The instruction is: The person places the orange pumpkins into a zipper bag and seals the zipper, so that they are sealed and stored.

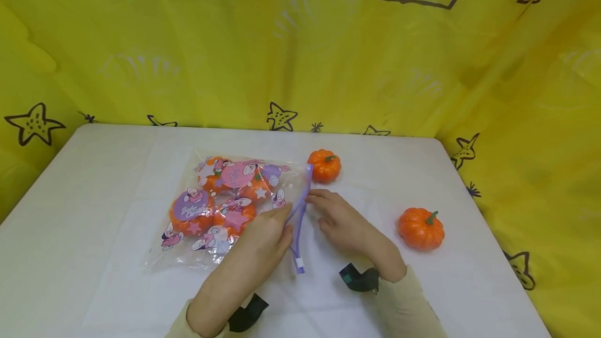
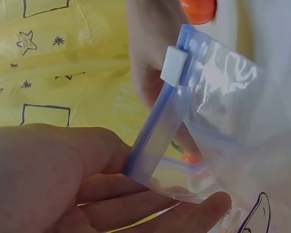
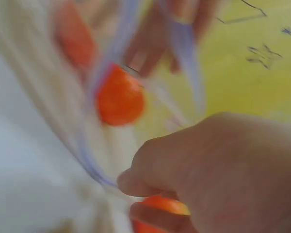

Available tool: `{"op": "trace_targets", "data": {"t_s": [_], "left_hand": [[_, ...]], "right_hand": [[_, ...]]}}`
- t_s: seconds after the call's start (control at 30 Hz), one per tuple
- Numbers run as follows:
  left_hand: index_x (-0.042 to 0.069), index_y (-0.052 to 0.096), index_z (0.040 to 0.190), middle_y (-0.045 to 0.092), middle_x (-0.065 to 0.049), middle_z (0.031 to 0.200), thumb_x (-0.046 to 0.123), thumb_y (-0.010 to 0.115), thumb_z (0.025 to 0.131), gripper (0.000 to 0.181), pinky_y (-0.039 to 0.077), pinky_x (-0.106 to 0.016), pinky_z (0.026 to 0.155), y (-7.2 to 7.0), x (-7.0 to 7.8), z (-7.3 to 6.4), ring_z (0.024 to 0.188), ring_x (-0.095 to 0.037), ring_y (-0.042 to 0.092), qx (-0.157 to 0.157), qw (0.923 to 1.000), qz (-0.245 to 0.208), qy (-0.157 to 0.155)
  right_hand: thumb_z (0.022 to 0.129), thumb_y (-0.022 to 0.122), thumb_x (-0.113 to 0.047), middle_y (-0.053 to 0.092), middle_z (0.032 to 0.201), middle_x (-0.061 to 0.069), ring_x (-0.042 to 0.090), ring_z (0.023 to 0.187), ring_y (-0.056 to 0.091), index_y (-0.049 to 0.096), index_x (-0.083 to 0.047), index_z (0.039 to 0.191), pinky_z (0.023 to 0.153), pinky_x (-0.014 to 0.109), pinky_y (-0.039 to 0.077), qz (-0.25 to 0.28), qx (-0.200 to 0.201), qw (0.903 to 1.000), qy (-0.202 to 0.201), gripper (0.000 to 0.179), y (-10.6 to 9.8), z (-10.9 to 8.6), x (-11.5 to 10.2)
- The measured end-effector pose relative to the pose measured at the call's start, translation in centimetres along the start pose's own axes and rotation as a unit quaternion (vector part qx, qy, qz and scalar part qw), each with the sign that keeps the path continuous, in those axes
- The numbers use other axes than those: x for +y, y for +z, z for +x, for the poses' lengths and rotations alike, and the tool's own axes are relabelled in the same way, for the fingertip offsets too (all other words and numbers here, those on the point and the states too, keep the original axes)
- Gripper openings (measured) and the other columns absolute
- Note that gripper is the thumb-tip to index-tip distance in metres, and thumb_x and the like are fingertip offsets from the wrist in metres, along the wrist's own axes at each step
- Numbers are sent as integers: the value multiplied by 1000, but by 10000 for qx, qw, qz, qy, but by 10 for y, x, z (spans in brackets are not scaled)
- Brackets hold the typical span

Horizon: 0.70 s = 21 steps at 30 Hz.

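A clear slider zip bag (image 1: 281, 176) with printed pink and purple pictures lies on the table, its purple-edged mouth toward the right and parted. Several small orange toy pumpkins (image 1: 191, 213) sit inside it. My left hand (image 1: 265, 233) grips the near lip of the mouth, thumb on the purple strip in the left wrist view. At the far part of the mouth, my right hand (image 1: 345, 223) pinches the edge between thumb and fingers; the right wrist view is blurred. The white slider (image 2: 174, 66) sits near one end of the strip.
One loose pumpkin (image 1: 324, 166) stands just beyond the bag's far corner. Another pumpkin (image 1: 421, 229) is to the right of my right hand. A yellow patterned curtain (image 1: 235, 56) hangs behind and beside the white table (image 1: 56, 254).
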<state>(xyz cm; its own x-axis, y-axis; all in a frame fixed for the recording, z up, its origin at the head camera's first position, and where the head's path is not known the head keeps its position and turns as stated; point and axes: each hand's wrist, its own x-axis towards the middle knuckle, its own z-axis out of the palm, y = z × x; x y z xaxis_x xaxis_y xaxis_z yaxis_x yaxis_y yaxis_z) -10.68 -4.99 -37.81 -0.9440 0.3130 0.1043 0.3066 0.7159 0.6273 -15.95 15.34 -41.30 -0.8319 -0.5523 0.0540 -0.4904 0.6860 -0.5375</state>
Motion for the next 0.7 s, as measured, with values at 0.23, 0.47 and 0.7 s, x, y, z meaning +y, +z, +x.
{"op": "trace_targets", "data": {"t_s": [0.23,0.47,0.7], "left_hand": [[-7,57,134,65,-23,128,9,63,95,42,55,-46,95,1,-1,0,118,-35,65,-135,9998,-14,-160],[-8,58,131,66,-24,125,8,64,94,41,55,-46,94,1,0,0,115,-36,66,0,10000,13,-47],[-9,58,131,67,-24,123,9,63,94,41,56,-45,93,3,-2,0,112,-35,67,100,9999,24,13]], "right_hand": [[93,62,-2,52,143,16,38,134,47,57,-2,134,111,57,41,4,576,9949,827,41,-32,-18,13],[93,61,-5,51,142,20,41,132,46,56,0,135,109,60,39,-283,1052,9851,1327,42,-60,-38,23],[92,64,-10,48,141,28,47,129,43,53,3,136,109,64,36,-553,1216,9736,1850,46,-78,-53,28]]}}
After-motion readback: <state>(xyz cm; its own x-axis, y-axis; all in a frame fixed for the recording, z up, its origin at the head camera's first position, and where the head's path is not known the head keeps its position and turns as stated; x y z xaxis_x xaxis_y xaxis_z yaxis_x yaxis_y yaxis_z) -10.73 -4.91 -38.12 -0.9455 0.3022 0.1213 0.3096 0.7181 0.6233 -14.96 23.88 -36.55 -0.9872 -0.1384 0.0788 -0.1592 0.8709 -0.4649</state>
